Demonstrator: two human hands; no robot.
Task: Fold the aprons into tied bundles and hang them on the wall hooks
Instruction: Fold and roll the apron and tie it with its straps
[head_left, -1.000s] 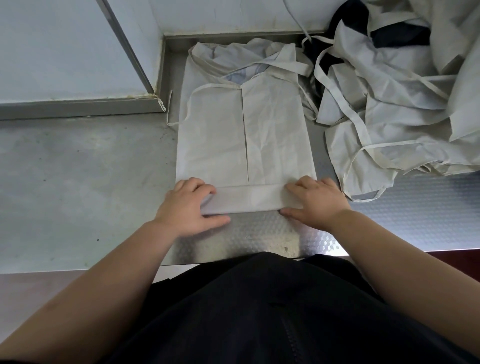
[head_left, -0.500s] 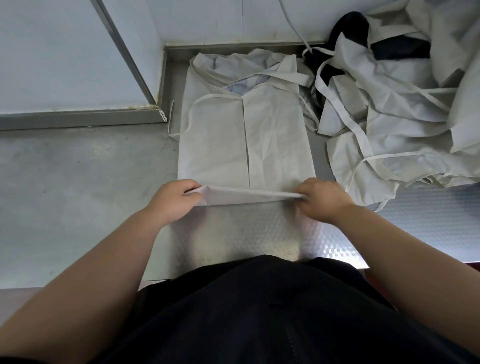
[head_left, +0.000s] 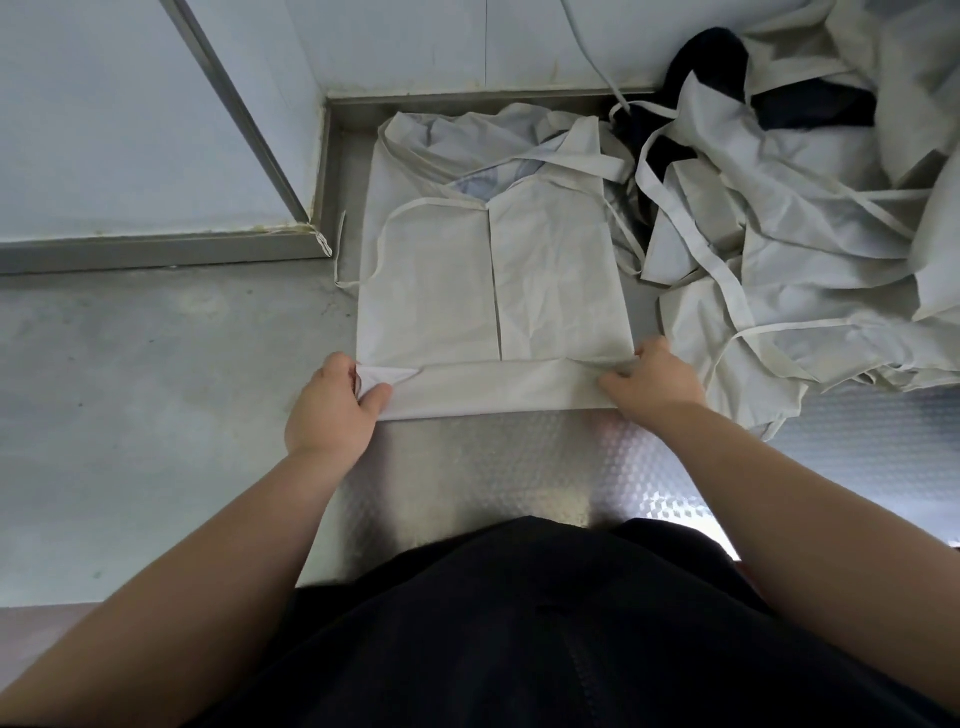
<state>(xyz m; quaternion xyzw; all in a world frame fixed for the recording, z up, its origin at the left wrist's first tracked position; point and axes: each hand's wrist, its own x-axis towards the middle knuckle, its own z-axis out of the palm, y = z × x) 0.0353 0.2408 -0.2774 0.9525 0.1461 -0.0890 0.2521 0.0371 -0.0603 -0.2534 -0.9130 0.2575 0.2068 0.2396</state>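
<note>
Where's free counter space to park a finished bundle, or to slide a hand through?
Free: grey counter left of the apron being folded; patterned steel strip between its near fold and the person; a patch nearer than the apron pile. Crowded: the far right, where the pile nearly meets the apron. Left hand and right hand pinch the fold's ends.

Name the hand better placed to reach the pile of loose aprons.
Right. The right hand grips the apron's right end, beside the pile; the left hand grips the other end, with the apron between it and the pile.
</note>
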